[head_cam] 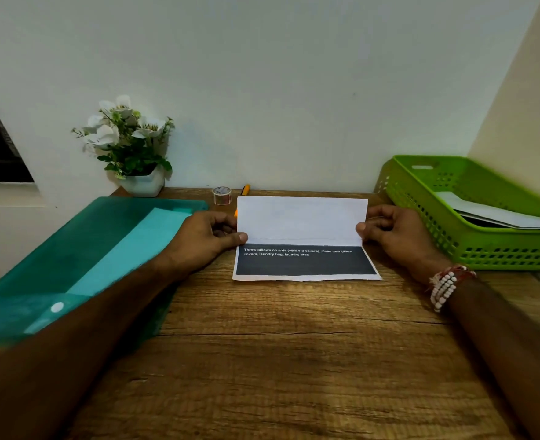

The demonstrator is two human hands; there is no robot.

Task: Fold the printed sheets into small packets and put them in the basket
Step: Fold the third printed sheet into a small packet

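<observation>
The left hand (205, 239) and right hand (395, 236) pinch opposite edges of the sheet (302, 217), near the basket (484, 250).

Looks like a little home desk or study nook tbh, not a proper office. It's a wood-grain desk (278, 360) shoved right up against a plain white wall (262, 74), with a corner on the right. There's a small white pot of white flowers (126, 131) at the back and a roll of tape (222, 195) near it. Then the paperwork stuff: a teal plastic snap-button folder (81, 242) on the left, a green plastic basket (500, 252) with papers (500, 214) in it on the right, and one printed sheet (302, 217) in the middle.
</observation>
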